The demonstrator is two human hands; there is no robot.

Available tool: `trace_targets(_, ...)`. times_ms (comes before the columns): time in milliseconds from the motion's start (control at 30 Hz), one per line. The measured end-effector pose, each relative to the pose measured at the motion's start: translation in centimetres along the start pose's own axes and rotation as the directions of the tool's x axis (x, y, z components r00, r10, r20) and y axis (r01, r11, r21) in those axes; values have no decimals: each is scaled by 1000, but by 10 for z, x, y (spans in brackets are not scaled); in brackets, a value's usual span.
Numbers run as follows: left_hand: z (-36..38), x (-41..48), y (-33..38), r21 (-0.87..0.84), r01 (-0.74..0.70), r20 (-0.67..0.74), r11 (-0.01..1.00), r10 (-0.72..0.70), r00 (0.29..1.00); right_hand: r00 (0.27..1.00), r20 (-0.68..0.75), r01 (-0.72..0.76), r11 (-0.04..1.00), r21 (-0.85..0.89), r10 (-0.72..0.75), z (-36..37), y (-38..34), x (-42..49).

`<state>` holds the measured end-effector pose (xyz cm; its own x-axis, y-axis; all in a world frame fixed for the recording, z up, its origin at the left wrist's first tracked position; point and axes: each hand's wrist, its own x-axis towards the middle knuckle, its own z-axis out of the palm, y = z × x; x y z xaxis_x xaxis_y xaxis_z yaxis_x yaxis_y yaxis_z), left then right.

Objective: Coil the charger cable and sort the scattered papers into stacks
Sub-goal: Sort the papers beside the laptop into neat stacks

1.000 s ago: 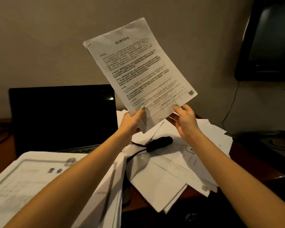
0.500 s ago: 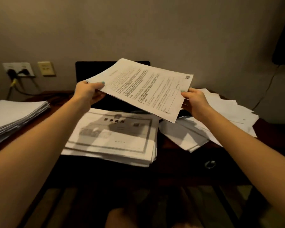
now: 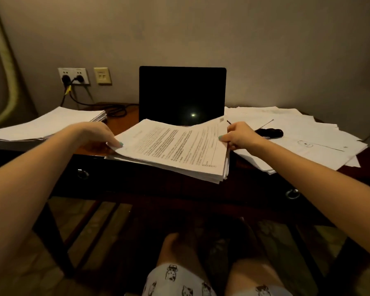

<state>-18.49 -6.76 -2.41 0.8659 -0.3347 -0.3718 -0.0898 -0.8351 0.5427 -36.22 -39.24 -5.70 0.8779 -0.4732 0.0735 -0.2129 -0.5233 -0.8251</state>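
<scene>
A printed sheet (image 3: 175, 144) lies on top of the middle paper stack (image 3: 214, 175) in front of the laptop. My left hand (image 3: 98, 133) pinches the sheet's left edge. At the right edge my right hand (image 3: 239, 135) pinches it between thumb and fingers. Scattered loose papers (image 3: 297, 137) cover the right part of the desk. On them lies the black charger brick (image 3: 269, 132) with its thin cable (image 3: 265, 124). A second neat stack (image 3: 41, 127) sits at the far left.
A dark open laptop (image 3: 182, 95) stands against the wall behind the middle stack. Wall sockets (image 3: 73, 76) with plugged black cords (image 3: 113, 111) are at the back left. The dark wooden desk (image 3: 124, 180) has ring drawer pulls (image 3: 82, 174). My knees show below.
The sheet, held upright a second ago, has swung flat and come down onto the middle stack. Both hands moved down with it, and the view tilted down.
</scene>
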Motion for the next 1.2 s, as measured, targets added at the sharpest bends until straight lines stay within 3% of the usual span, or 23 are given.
trace_targets(133, 2, 14, 1, 296, 56, -87, 954, -31, 996, 1000, 19, -11, 986, -169, 14, -2, 4, 1)
trace_targets(267, 7, 28, 27, 437, -114, -225, 892, 231, 947, 999, -46, 5, 935, -354, -23, -12, 13, 8)
trace_targets(433, 48, 52, 96, 377, -483, -365, 790, 606, 707, 968, -231, 1, 924, -384, -97, -49, 34, 34)
trace_targets(567, 104, 72, 180, 326, -644, -456, 692, 712, 535, 936, -351, -101, 923, -371, -38, -97, 67, 63)
trace_targets(633, 130, 81, 222, 300, -706, -445, 641, 749, 491, 912, -410, -148, 922, -359, -13, -122, 88, 75)
trace_targets(767, 178, 101, 297, 225, -801, -277, 555, 824, 494, 852, -522, -209, 940, -269, 40, -169, 134, 96)
trace_targets(867, 214, 126, 337, 244, -794, -135, 556, 831, 540, 811, -575, -259, 946, -192, 105, -195, 174, 109)
trace_targets(1000, 248, 163, 367, 478, -694, -28, 538, 799, 601, 753, -639, -277, 956, -93, 156, -226, 214, 130)
trace_targets(1100, 259, 181, 382, 517, -660, 21, 545, 763, 646, 821, -546, -283, 950, -132, 169, -249, 231, 154)
trace_targets(1200, 266, 192, 386, 520, -655, 38, 549, 750, 660, 895, -388, -345, 891, -295, 218, -262, 241, 174)
